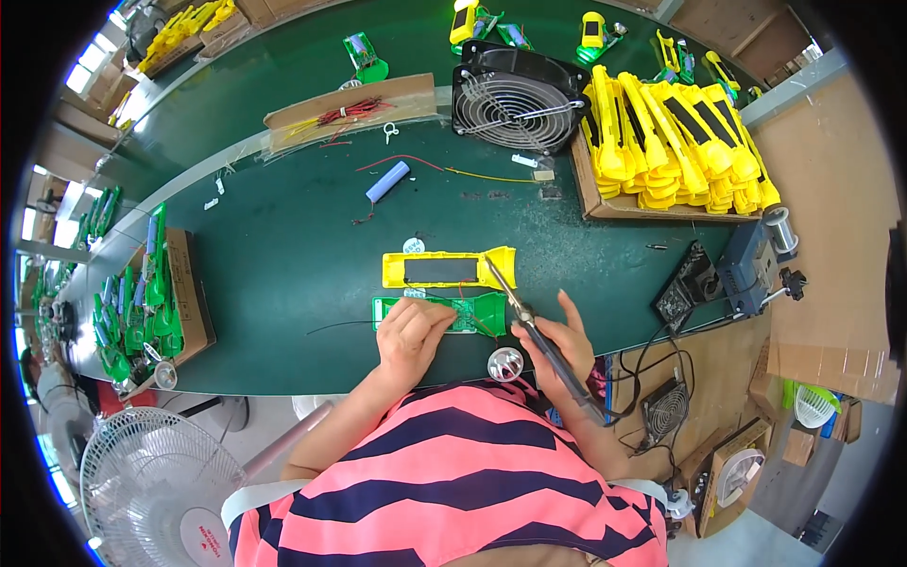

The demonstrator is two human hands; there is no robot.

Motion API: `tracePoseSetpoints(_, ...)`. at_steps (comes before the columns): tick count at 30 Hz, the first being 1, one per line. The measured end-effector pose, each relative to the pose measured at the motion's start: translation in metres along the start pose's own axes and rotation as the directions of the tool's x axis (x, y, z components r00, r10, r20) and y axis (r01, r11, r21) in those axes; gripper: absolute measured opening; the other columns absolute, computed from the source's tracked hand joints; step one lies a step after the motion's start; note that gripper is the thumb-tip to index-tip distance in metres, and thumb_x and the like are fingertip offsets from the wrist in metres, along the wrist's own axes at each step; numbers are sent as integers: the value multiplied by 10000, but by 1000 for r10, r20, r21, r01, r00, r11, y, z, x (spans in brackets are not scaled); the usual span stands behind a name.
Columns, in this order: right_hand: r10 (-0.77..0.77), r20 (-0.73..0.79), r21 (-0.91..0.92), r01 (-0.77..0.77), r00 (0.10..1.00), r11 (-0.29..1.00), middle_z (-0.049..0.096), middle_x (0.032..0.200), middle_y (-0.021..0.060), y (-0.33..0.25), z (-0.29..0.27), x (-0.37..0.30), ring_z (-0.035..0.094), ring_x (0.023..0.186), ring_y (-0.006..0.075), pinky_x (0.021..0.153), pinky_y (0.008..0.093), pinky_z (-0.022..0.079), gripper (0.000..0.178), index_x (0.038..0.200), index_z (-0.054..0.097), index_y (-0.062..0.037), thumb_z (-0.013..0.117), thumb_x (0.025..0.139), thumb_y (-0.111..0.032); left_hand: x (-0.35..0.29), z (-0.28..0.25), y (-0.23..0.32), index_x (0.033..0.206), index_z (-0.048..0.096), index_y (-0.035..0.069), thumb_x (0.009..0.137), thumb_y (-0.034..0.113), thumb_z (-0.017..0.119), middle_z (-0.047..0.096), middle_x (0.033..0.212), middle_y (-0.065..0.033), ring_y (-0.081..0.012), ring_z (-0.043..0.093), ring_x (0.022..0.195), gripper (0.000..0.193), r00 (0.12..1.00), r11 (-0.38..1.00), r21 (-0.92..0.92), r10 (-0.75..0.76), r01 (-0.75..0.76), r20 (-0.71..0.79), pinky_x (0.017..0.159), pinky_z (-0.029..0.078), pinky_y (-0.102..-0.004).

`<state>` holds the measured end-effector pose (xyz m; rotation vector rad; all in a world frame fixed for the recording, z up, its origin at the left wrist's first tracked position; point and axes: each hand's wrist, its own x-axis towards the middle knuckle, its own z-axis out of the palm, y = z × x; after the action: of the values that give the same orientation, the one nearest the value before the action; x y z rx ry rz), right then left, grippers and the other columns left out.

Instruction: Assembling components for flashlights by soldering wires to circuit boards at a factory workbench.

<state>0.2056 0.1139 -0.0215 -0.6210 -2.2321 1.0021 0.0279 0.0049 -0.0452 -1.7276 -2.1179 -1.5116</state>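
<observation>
Beneath the left hand (pixel 409 331), one green casing (pixel 489 312) on the green bench (pixel 283 274).
Thumb and fingers pinch together over the casing's middle; what they grip, I cannot tell. The right hand (pixel 565 354) curls round one soldering iron (pixel 557 367), its tip at one yellow casing (pixel 441 271) just beyond. One clear reflector (pixel 505 364) sits nearby. Red lettering marks one white fan (pixel 156 472).
</observation>
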Motion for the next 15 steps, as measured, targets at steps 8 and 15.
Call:
tracePoseSetpoints(8, -9, -129, 86, 21, 992, 996, 593, 687, 84, -2, 8, -29, 584, 609, 184, 982, 498, 287, 129, 874, 580, 7, 590, 764, -58, 13, -8, 16, 735, 654, 75, 610, 46, 703, 534, 928, -51, -207, 505, 765, 137, 975, 996, -1, -86, 88, 204, 638, 421, -311)
tracePoseSetpoints(15, 141, -349, 390, 7, 926, 921, 600, 694, 69, 3, 28, -40, 595, 634, 130, 1000, 489, 277, 169, 895, 549, 8, 593, 733, -5, 19, -18, 16, 688, 610, 15, 608, -11, 674, 520, 969, -90, -216, 537, 842, 105, 889, 935, -42, -319, 351, 328, 686, 447, -298)
